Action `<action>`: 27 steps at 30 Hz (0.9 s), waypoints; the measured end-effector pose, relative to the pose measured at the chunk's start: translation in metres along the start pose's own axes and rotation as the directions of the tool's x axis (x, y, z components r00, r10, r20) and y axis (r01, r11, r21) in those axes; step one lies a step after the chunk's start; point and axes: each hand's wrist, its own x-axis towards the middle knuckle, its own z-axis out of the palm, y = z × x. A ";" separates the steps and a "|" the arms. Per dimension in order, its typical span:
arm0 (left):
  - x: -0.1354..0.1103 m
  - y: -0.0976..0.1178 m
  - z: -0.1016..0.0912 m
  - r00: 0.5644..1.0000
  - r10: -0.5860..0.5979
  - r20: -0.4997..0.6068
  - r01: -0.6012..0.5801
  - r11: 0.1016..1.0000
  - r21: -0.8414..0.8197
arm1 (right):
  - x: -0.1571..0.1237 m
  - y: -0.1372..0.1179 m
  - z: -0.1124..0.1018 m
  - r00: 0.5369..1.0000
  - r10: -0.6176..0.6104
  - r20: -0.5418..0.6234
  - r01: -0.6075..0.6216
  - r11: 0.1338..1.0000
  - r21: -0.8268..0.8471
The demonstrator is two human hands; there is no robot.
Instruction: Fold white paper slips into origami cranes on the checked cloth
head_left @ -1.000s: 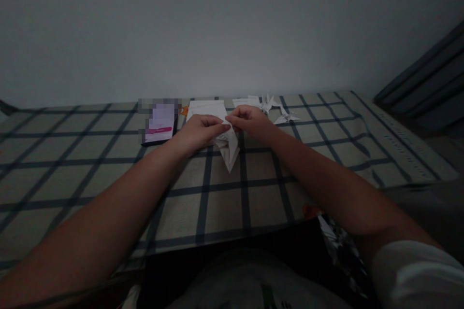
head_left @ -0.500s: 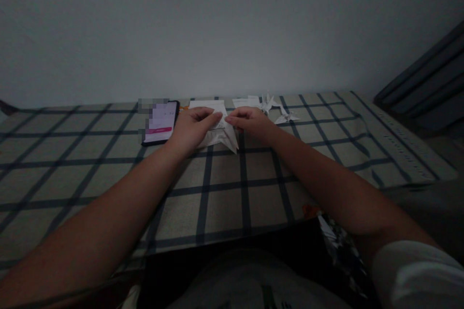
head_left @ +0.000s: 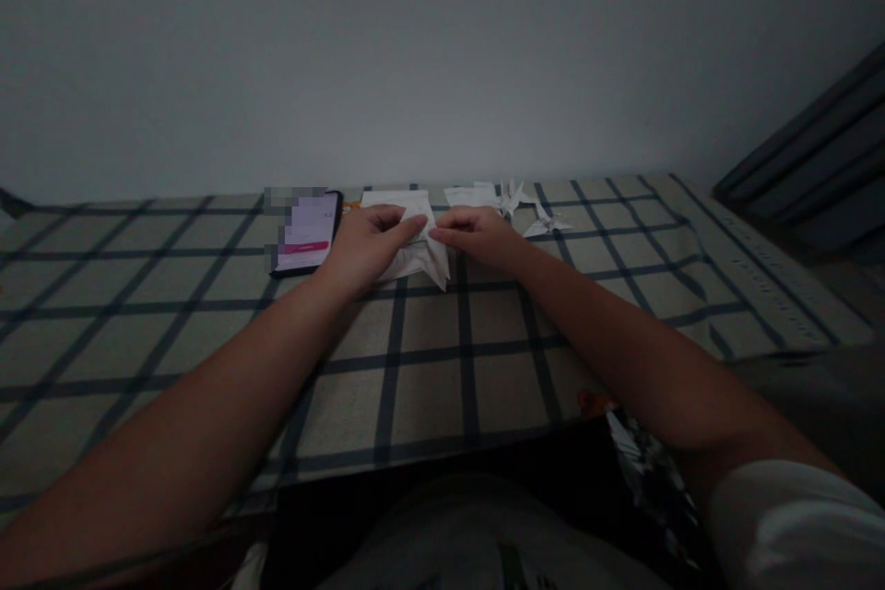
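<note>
A partly folded white paper piece [head_left: 427,260] lies on the checked cloth [head_left: 429,369] between my hands, its point toward me. My left hand [head_left: 366,244] rests on its left side with the fingers curled and pressed down on the paper. My right hand [head_left: 477,235] presses its top right edge with bent fingertips. The far part of the paper is hidden under both hands.
A phone [head_left: 305,233] with a lit screen lies left of my left hand. A stack of white sheets [head_left: 394,199] sits behind the hands. Two folded paper cranes [head_left: 515,195] [head_left: 546,223] rest at the back right. A wall rises just beyond.
The paper piece hung point-down from my fingers a second ago; it now lies flat on the cloth with both hands pressing on it.
</note>
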 end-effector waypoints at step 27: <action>0.000 -0.001 -0.002 0.997 0.073 0.012 -0.074 0.990 0.117 | 0.002 0.004 0.004 1.000 0.016 -0.002 -0.016 1.000 -0.017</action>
